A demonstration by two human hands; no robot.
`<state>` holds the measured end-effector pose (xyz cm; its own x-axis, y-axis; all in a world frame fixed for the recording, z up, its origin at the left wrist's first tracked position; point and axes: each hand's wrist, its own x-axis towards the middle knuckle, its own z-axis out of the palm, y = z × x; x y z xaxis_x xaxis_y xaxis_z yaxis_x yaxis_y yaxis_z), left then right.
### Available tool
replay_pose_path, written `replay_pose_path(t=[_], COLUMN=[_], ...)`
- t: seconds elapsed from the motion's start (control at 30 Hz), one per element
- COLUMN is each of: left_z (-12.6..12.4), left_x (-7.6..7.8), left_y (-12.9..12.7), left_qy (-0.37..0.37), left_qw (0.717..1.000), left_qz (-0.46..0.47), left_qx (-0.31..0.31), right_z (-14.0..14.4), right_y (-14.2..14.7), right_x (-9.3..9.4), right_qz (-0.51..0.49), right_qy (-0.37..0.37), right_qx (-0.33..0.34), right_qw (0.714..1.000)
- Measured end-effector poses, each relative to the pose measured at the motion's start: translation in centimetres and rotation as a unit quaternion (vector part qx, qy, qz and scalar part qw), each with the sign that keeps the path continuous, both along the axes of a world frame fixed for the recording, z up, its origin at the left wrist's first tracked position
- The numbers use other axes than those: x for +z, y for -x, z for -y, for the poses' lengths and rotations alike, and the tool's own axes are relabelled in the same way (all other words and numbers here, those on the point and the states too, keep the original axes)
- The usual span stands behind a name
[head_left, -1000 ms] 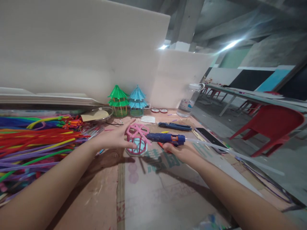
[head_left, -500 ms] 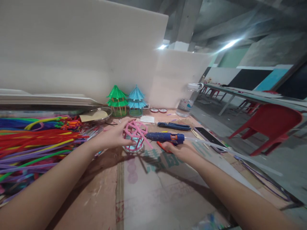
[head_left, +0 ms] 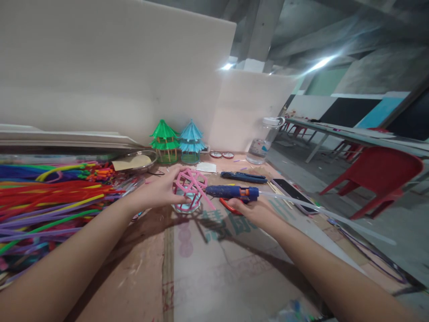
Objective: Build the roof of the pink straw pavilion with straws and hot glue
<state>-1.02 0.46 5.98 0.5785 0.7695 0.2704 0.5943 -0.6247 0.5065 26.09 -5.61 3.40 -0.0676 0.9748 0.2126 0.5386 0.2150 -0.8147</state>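
Tilting further than a second ago, the pink frame point(head_left: 190, 190) sits at frame centre, off the table point(head_left: 208, 268), gripped by the left hand point(head_left: 157, 193). Right hand point(head_left: 253, 211) stays wrapped round the glue gun point(head_left: 233, 192), nozzle touching the frame; gluing looks underway.

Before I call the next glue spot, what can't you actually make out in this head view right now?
- Glue gun nozzle tip: hidden behind the pink frame; contact cannot be told.
- Right hand fingers and trigger: hidden under the gun body.
- Left hand fingertips: behind the frame.
- Base under the frame: blurred, partly covered.
- Water bottle label: too small.
- Pipe cleaners: cut off by the left edge.
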Motion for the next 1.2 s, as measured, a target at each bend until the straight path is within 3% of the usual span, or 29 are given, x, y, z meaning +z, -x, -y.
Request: replay_pose_path(t=[1.2], left_z=[-0.4], left_x=[-0.4], left_y=[0.1], left_qy=[0.014], left_qw=[1.0], left_qz=[0.004], left_qx=[-0.005], right_z=[0.4], right_y=[0.7], right_x=[1.0], right_qz=[0.052], right_qy=[0.029], right_qx=[-0.016], right_qw=[0.998])
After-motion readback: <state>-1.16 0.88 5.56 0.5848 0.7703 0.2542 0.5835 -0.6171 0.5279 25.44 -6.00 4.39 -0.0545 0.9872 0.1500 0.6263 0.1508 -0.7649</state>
